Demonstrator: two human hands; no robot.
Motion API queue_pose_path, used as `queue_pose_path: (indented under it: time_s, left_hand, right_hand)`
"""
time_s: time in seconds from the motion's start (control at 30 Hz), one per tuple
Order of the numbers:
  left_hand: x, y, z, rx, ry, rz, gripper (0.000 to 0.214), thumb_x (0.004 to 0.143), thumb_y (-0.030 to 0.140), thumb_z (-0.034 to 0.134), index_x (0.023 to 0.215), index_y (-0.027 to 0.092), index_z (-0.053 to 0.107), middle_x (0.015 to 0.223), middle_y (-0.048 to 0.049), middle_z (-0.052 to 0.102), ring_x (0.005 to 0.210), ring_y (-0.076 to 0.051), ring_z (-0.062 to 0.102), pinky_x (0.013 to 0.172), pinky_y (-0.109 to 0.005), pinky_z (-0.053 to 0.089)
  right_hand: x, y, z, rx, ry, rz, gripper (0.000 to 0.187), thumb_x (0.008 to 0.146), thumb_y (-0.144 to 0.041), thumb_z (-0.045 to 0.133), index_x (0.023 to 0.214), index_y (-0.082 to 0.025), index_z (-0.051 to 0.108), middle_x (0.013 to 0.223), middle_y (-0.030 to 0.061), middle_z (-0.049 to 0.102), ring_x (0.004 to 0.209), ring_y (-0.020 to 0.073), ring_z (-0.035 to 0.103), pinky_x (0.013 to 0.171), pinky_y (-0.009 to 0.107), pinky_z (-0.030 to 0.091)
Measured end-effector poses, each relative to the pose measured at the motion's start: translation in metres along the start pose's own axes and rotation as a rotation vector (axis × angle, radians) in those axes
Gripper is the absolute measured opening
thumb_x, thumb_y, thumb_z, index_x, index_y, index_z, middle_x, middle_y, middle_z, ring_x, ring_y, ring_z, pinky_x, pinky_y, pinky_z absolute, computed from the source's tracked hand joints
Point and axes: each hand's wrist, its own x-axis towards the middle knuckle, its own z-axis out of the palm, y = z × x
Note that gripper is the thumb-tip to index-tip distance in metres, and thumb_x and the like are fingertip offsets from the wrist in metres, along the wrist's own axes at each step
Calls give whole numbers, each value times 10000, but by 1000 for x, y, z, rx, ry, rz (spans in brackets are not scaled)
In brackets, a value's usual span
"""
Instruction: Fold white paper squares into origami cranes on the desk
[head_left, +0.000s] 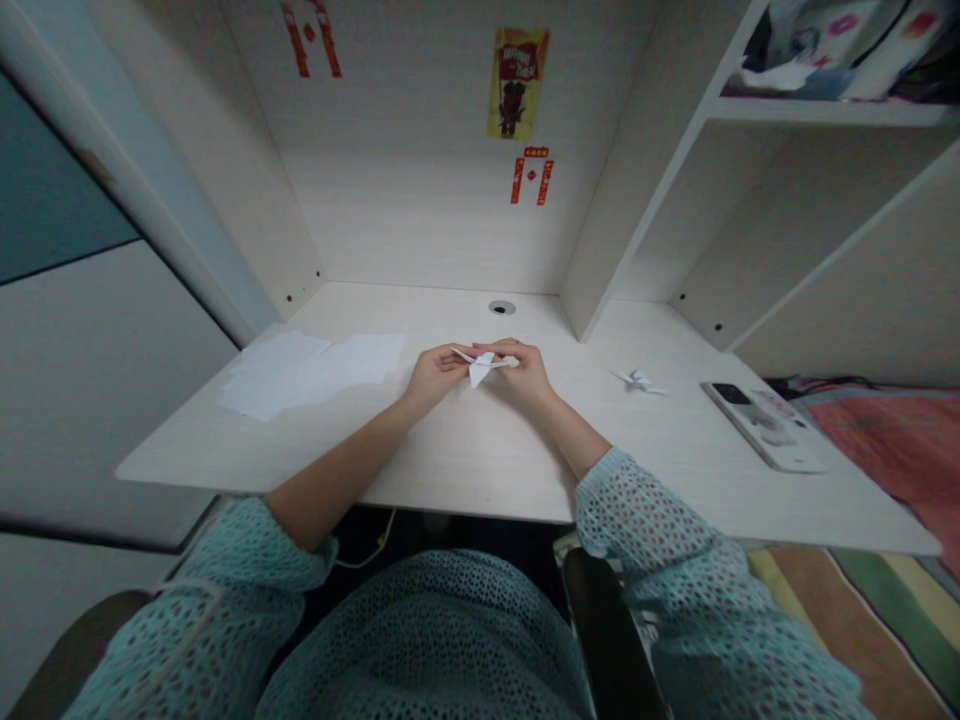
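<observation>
Between my two hands is a white folded paper crane (482,368), its thin points reaching out to both sides and one wing turned toward me. My left hand (439,372) closes on the crane's left side. On the other side, my right hand (527,370) grips it with fingers bent around the right point. The far fingers are partly hidden behind the paper. A second white paper crane (637,381) lies on the desk to the right of my right hand.
White paper sheets (300,372) lie spread on the desk (450,460) at the left. A phone (761,425) rests near the right edge. Behind are a cable hole (502,308) and an upright divider (637,190). A chair armrest (607,630) stands below the front edge.
</observation>
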Motion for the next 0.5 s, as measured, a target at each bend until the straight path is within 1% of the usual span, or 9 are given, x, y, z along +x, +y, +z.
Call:
queue_pose_path:
  time_s: [0.17, 0.37, 0.5]
  left_hand:
    - [-1, 4, 1, 12, -16, 7, 329, 615, 357, 758, 851, 139, 686, 933, -95, 711, 871, -213, 665, 848, -358, 489]
    - [-1, 6, 2, 71, -9, 16, 302, 625, 345, 738, 843, 142, 688, 921, -90, 712, 841, -199, 666, 817, -332, 498]
    - [-1, 6, 2, 100, -12, 31, 306, 635, 350, 731, 855, 143, 687, 918, -89, 711, 840, -197, 664, 809, -327, 499]
  right_hand:
    - [-2, 4, 0, -151, 12, 12, 213, 774, -196, 547, 859, -206, 743, 775, 46, 702, 716, 166, 576, 683, 284, 434]
    - [-4, 7, -1, -358, -14, -49, 233, 771, -155, 467, 792, -197, 696, 763, 43, 663, 761, 182, 570, 692, 280, 399]
    - [-4, 7, 1, -395, -51, -21, 211, 743, -133, 434, 687, -192, 629, 689, 33, 605, 702, 176, 540, 648, 272, 369]
